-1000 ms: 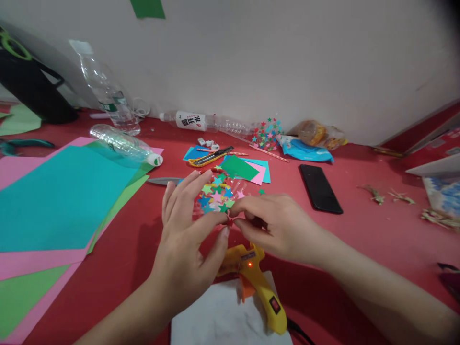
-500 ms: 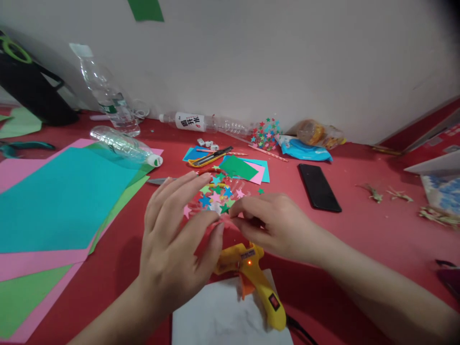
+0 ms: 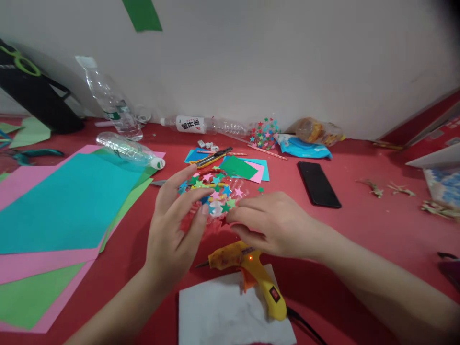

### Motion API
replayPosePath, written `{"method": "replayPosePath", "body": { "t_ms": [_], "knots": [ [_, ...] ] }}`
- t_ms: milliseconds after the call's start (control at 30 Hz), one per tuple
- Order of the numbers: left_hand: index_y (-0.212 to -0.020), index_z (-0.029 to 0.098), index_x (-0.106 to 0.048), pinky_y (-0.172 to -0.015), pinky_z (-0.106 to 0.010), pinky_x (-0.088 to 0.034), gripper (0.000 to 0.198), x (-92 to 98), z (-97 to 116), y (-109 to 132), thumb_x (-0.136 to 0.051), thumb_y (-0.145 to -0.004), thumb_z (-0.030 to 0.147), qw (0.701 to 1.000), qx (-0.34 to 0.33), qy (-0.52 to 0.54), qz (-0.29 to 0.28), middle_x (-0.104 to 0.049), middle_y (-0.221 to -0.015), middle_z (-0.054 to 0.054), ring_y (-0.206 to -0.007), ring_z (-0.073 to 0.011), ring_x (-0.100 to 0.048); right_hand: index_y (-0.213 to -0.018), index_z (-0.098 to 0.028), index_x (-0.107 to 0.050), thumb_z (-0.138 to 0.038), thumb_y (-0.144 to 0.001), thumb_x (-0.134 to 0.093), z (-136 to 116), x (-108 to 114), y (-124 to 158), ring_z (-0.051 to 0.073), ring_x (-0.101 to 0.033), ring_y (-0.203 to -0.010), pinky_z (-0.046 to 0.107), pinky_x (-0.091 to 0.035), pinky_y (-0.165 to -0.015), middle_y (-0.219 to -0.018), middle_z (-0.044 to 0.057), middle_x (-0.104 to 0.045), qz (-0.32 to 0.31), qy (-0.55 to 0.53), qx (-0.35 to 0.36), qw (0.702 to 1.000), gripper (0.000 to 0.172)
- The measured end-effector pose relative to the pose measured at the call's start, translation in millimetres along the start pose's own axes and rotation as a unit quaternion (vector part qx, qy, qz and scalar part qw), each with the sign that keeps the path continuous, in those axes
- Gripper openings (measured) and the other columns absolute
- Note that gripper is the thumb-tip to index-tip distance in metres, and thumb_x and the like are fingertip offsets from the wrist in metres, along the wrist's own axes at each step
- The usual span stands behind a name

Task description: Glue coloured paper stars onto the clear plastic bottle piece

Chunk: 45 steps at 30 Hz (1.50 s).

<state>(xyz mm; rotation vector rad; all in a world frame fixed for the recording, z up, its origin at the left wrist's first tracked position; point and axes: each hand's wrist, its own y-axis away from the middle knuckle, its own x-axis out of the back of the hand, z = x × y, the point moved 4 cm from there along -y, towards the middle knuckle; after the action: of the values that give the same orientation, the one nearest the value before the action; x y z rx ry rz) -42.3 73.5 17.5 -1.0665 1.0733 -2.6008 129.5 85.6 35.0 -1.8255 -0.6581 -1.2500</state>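
Note:
My right hand (image 3: 273,223) pinches a small dark red star (image 3: 223,222) at its fingertips. My left hand (image 3: 178,218) is raised to the left of it, fingers apart and curved, with nothing visible between them. Just beyond both hands lies a clear plastic piece covered with colourful stars (image 3: 216,194), partly hidden by my left fingers; whether they touch it I cannot tell. Below my right hand, a yellow hot glue gun (image 3: 264,282) with a lit orange light rests on a white board (image 3: 215,311), its nozzle pointing left.
Coloured paper sheets (image 3: 72,201) cover the left side. A yellow utility knife (image 3: 212,158) and small paper pieces (image 3: 239,166) lie beyond the stars. A black phone (image 3: 318,184) is at right. Plastic bottles (image 3: 190,124) and a star-covered piece (image 3: 265,133) line the wall.
My left hand has drawn back to the left, away from my right fingertips, uncovering the glue gun's nozzle. The red star now shows at my right fingertips.

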Motion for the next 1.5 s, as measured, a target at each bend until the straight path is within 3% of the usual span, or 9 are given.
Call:
{"method": "replayPosePath", "body": {
  "t_ms": [300,500,667,800,967,1100,1200,1300,1500],
  "knots": [
    [-0.107,0.031,-0.061,-0.107,-0.049,-0.044,0.023,9.2,0,-7,-0.057,-0.09,0.016,0.999,-0.013,-0.009,0.045,-0.054,-0.138,-0.001,-0.13,-0.0251,-0.049,-0.092,-0.016,-0.066,-0.022,-0.094,-0.047,24,33,5,0.012,-0.055,-0.063,0.025,-0.031,-0.059,-0.078,0.002,-0.069,0.068,0.014,-0.133,0.989,0.021],
    [-0.087,0.026,-0.057,-0.095,-0.047,-0.047,0.017,19.6,18,-1,-0.066,-0.08,0.013,0.992,-0.089,-0.042,0.077,-0.062,-0.117,-0.005,-0.109,-0.0247,-0.059,-0.09,-0.019,-0.066,-0.024,-0.092,-0.051,42,29,13,0.013,-0.059,-0.067,0.024,-0.029,-0.057,-0.079,0.002,-0.07,-0.085,0.063,-0.268,0.958,0.016],
    [-0.079,0.025,-0.053,-0.068,-0.035,-0.048,0.021,15.9,31,4,-0.063,-0.077,0.007,0.984,-0.177,0.006,0.019,-0.061,-0.074,0.001,-0.072,-0.018,-0.059,-0.086,-0.018,-0.068,-0.024,-0.09,-0.054,54,10,37,0.018,-0.064,-0.075,0.026,-0.03,-0.056,-0.085,0.007,-0.073,-0.145,0.111,-0.29,0.939,0.016],
    [-0.069,0.023,-0.049,-0.055,-0.028,-0.042,0.02,15.9,37,-1,-0.057,-0.082,0.009,0.979,-0.204,-0.001,0.006,-0.052,-0.058,0.003,-0.055,-0.0132,-0.05,-0.087,-0.014,-0.07,-0.024,-0.088,-0.056,54,-7,48,0.022,-0.067,-0.085,0.027,-0.036,-0.059,-0.094,0.012,-0.073,-0.181,0.147,-0.307,0.923,0.017],
    [-0.067,0.022,-0.051,-0.054,-0.026,-0.038,0.02,31.2,17,-8,-0.059,-0.085,0.016,0.989,-0.119,-0.028,0.088,-0.052,-0.059,0.004,-0.056,-0.0113,-0.048,-0.084,-0.011,-0.072,-0.025,-0.091,-0.054,44,-24,46,0.025,-0.069,-0.082,0.028,-0.04,-0.059,-0.089,0.015,-0.072,-0.207,0.181,-0.321,0.906,0.024],
    [-0.067,0.023,-0.054,-0.058,-0.027,-0.038,0.023,34.6,-13,-7,-0.057,-0.09,0.021,0.994,0.041,-0.002,0.104,-0.052,-0.062,0.003,-0.059,-0.0113,-0.047,-0.082,-0.012,-0.072,-0.013,-0.089,-0.054,33,-29,44,0.023,-0.069,-0.08,0.026,-0.041,-0.058,-0.088,0.015,-0.072,-0.229,0.188,-0.317,0.901,0.02],
    [-0.067,0.023,-0.055,-0.06,-0.027,-0.039,0.023,30.8,-18,-3,-0.056,-0.09,0.022,0.993,0.066,0.003,0.096,-0.053,-0.063,0.003,-0.06,-0.0111,-0.048,-0.079,-0.013,-0.071,0.0,-0.083,-0.053,28,-30,42,0.023,-0.07,-0.081,0.025,-0.041,-0.058,-0.085,0.013,-0.073,-0.242,0.181,-0.309,0.902,0.022],
    [-0.067,0.021,-0.054,-0.059,-0.026,-0.041,0.02,24.8,-9,1,-0.059,-0.086,0.019,0.997,0.025,-0.005,0.074,-0.055,-0.064,0.003,-0.06,-0.011,-0.05,-0.082,-0.012,-0.071,0.002,-0.081,-0.052,30,-30,41,0.023,-0.07,-0.083,0.026,-0.042,-0.061,-0.085,0.014,-0.073,-0.236,0.174,-0.307,0.905,0.024],
    [-0.069,0.02,-0.051,-0.061,-0.025,-0.044,0.02,16.4,26,5,-0.061,-0.08,0.007,0.988,-0.153,-0.001,0.004,-0.056,-0.065,0.002,-0.064,-0.0121,-0.053,-0.09,-0.015,-0.071,-0.021,-0.09,-0.054,52,-16,44,0.022,-0.069,-0.085,0.025,-0.043,-0.067,-0.09,0.011,-0.073,-0.219,0.156,-0.305,0.913,0.018]
  ]
}}
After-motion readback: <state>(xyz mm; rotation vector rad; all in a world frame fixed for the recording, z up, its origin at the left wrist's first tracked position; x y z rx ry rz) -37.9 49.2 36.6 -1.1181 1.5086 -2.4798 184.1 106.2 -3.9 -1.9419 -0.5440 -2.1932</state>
